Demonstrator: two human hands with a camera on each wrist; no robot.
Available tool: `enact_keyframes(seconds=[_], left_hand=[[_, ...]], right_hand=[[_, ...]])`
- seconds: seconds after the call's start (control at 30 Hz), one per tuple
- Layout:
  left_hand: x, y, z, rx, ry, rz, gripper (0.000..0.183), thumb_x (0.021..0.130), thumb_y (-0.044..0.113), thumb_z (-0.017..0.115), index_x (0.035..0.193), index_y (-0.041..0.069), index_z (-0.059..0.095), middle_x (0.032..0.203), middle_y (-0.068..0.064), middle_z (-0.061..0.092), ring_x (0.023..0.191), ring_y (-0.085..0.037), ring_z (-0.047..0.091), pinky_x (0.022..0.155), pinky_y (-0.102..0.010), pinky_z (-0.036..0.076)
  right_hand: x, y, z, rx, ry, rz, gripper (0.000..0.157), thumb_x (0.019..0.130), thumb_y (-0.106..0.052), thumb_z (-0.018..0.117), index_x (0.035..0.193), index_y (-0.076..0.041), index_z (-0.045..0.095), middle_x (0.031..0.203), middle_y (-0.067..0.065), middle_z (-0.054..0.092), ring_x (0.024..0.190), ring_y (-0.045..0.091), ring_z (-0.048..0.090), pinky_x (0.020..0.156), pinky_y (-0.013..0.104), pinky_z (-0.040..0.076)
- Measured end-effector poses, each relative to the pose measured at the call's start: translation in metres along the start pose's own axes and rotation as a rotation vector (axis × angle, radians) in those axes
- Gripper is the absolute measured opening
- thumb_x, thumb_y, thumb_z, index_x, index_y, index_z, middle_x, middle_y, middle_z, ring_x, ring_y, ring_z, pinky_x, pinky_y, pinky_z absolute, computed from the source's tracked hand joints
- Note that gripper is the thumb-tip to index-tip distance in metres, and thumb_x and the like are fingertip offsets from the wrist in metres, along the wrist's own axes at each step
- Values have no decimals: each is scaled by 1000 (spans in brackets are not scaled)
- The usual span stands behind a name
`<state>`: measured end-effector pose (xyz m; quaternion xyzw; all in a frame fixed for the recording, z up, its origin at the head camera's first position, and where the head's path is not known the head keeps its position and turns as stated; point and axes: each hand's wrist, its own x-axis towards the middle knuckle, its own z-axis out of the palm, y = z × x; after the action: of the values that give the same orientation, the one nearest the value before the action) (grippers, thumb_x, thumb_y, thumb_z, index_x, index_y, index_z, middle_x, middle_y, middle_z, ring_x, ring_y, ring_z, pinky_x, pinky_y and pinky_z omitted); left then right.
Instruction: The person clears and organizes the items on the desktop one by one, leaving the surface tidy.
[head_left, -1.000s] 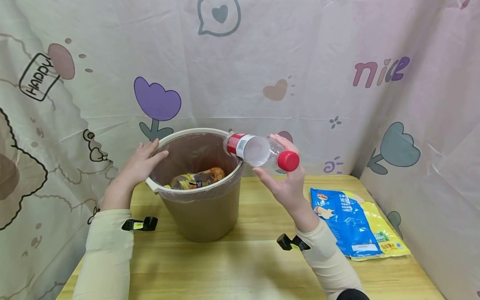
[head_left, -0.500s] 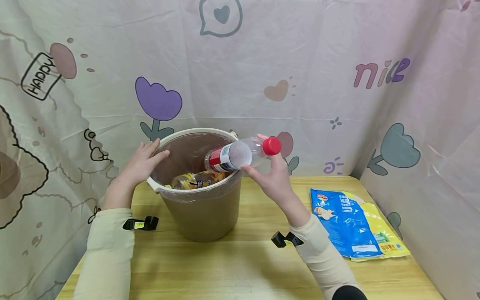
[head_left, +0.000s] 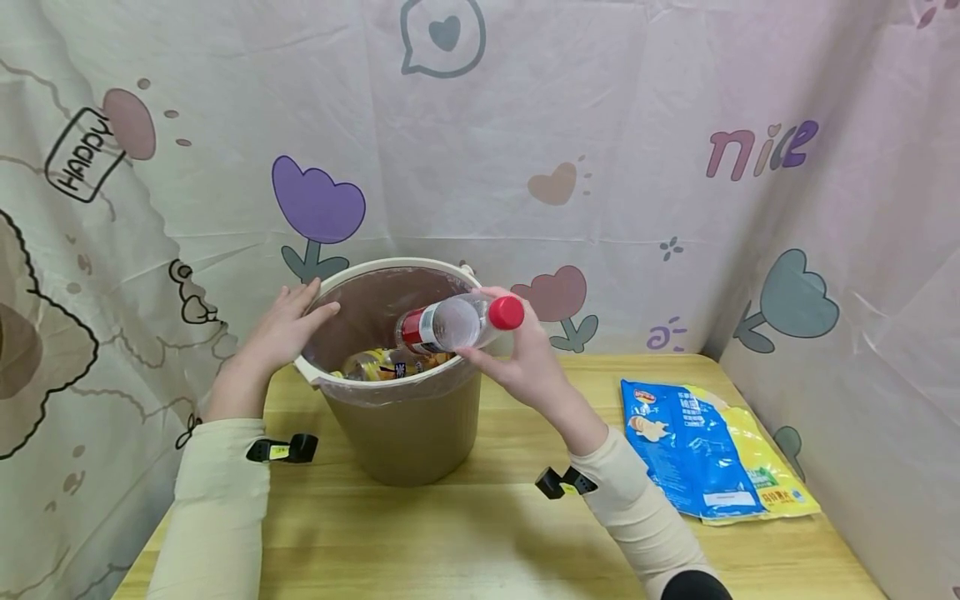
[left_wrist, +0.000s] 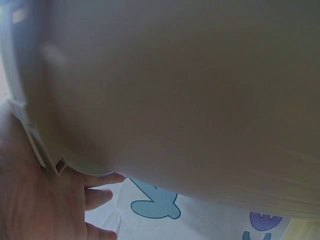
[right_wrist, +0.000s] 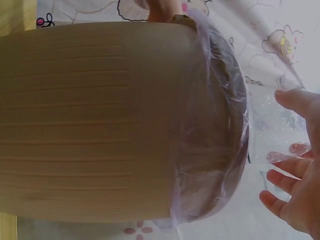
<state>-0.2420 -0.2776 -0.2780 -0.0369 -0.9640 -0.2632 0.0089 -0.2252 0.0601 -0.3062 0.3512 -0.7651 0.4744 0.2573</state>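
In the head view a clear plastic bottle with a red cap and a red-and-white label lies tilted over the right rim of a brown trash bin. My right hand grips it near the cap end, thumb on the near side; its base points down into the bin. My left hand rests on the bin's left rim with its fingers extended, also seen in the left wrist view. Inside the bin lies another bottle with a yellow label, partly covered by the clear one. The right wrist view shows my right fingers spread around the clear bottle.
A clear plastic liner folds over the bin's rim. Blue and yellow snack bags lie flat on the right of the wooden table. A printed curtain stands behind and on both sides.
My right hand has moved left and a little down with the clear bottle, from outside the right rim to over the bin's opening. The left hand has stayed on the rim.
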Motion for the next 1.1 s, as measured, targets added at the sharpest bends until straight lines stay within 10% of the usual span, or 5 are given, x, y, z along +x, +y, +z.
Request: enact_keyframes(seconds=[0.43, 1.1], left_hand=[[0, 0, -1, -19, 0, 2, 78, 101, 57, 27, 157, 10, 2, 160, -27, -3, 147, -47, -17, 111, -75, -1], [0, -1, -1, -52, -5, 16, 77, 102, 55, 30, 156, 8, 1, 159, -30, -3, 145, -50, -18, 112, -74, -2]], right_hand=[[-2, 8, 6, -292, 12, -307, 58, 78, -18, 78, 128, -3, 54, 132, 14, 59, 127, 35, 50, 114, 47, 36], [-14, 8, -5, -329, 1, -274, 48, 82, -19, 74, 126, -6, 59, 136, 14, 56, 133, 30, 45, 116, 44, 32]])
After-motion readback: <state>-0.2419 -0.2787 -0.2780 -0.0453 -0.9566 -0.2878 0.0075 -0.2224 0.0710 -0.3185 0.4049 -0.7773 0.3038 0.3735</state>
